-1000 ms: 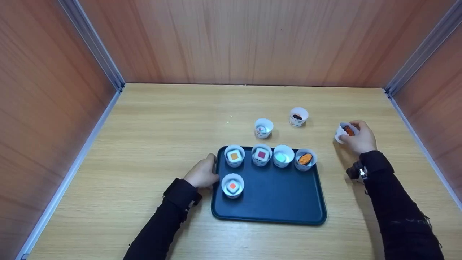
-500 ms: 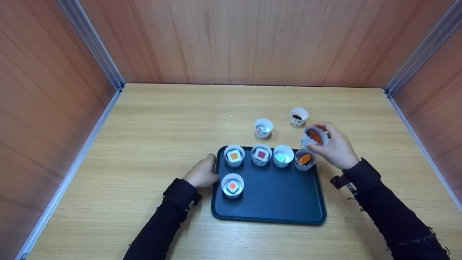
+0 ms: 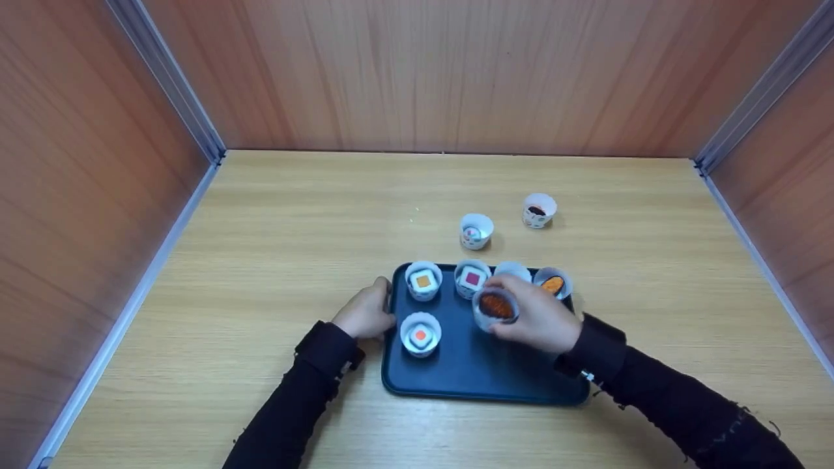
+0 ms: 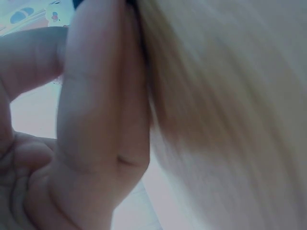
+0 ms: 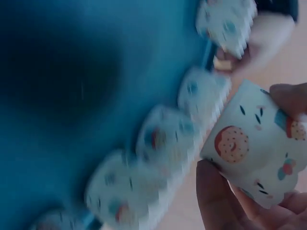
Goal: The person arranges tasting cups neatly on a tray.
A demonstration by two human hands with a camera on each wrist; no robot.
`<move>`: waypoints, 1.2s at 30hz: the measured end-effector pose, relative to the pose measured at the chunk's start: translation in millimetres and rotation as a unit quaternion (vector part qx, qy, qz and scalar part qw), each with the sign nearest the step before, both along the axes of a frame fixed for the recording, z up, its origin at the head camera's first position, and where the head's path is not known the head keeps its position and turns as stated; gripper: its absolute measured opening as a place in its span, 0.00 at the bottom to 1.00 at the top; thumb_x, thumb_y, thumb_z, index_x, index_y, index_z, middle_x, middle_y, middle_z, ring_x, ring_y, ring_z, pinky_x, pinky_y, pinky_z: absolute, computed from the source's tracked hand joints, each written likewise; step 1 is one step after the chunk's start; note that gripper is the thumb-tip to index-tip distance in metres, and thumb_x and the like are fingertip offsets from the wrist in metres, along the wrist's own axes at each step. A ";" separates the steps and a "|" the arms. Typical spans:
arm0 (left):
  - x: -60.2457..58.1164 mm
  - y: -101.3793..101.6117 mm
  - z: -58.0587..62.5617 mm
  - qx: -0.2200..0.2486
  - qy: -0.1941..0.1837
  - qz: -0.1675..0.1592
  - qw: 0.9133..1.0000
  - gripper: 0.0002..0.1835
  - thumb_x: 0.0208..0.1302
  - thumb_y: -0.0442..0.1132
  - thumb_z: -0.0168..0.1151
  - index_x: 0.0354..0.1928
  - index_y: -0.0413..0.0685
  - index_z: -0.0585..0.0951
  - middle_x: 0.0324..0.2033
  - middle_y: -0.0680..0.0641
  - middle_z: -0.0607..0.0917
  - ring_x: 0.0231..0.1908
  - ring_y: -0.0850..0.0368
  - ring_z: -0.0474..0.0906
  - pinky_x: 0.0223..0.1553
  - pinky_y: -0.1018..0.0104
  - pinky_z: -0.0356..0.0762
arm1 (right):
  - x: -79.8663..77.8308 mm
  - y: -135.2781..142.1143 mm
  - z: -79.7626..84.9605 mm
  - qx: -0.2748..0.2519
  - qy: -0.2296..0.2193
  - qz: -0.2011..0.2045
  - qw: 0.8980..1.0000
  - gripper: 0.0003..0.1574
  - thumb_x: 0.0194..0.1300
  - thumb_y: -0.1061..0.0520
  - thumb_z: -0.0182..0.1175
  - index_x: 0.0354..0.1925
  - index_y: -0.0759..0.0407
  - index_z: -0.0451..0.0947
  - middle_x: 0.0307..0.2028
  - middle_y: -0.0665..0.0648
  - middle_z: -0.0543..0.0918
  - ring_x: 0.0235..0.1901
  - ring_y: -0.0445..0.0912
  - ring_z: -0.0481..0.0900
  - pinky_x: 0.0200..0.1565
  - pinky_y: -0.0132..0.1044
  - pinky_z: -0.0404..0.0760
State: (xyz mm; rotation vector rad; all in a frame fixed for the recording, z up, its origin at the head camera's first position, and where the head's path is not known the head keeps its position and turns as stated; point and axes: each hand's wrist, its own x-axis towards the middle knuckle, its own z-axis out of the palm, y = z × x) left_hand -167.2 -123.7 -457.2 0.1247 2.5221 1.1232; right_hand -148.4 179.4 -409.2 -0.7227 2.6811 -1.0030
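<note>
5 cups (image 3: 418,352) stand on the tray (image 3: 449,378), the right hand (image 3: 537,316) grips a 6th cup (image 3: 483,322) above it, the left hand (image 3: 365,311) holds the tray's edge, and 2 more cups (image 3: 474,241) on the desk (image 3: 293,228) apparently remain.

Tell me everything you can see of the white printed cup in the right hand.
The small white cup, paper by its look, has a wavy rim and a printed doughnut, cupcake and dark flecks on its wall. Inside shows a rough-looking, reddish-brown piece. The person's bare right hand pinches it, mouth upward, apparently in the air over the dark blue rectangular tray.
</note>
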 end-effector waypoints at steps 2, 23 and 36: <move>-0.2 0.0 -0.3 -0.003 0.001 0.000 1.000 0.23 0.58 0.29 0.61 0.56 0.39 0.69 0.31 0.43 0.79 0.21 0.54 0.79 0.22 0.64 0.79 | 1.7 -6.6 -5.2 0.022 -0.013 0.018 1.000 0.36 0.55 0.55 0.71 0.61 0.55 0.70 0.54 0.53 0.80 0.49 0.45 0.78 0.54 0.46 0.80; -0.2 0.7 1.6 -0.015 0.005 0.002 1.000 0.24 0.58 0.29 0.62 0.57 0.39 0.69 0.29 0.43 0.78 0.18 0.55 0.77 0.19 0.65 0.77 | 4.5 -29.7 -25.7 0.090 -0.078 0.052 0.991 0.42 0.55 0.53 0.71 0.64 0.53 0.65 0.58 0.54 0.76 0.52 0.45 0.75 0.58 0.46 0.78; 0.4 1.2 0.5 -0.009 0.006 -0.002 1.000 0.24 0.59 0.30 0.62 0.57 0.39 0.68 0.27 0.45 0.78 0.19 0.55 0.77 0.21 0.64 0.78 | -6.9 2.0 4.6 -0.005 -0.060 -0.009 0.998 0.58 0.49 0.40 0.75 0.71 0.51 0.60 0.66 0.56 0.72 0.61 0.55 0.73 0.59 0.55 0.76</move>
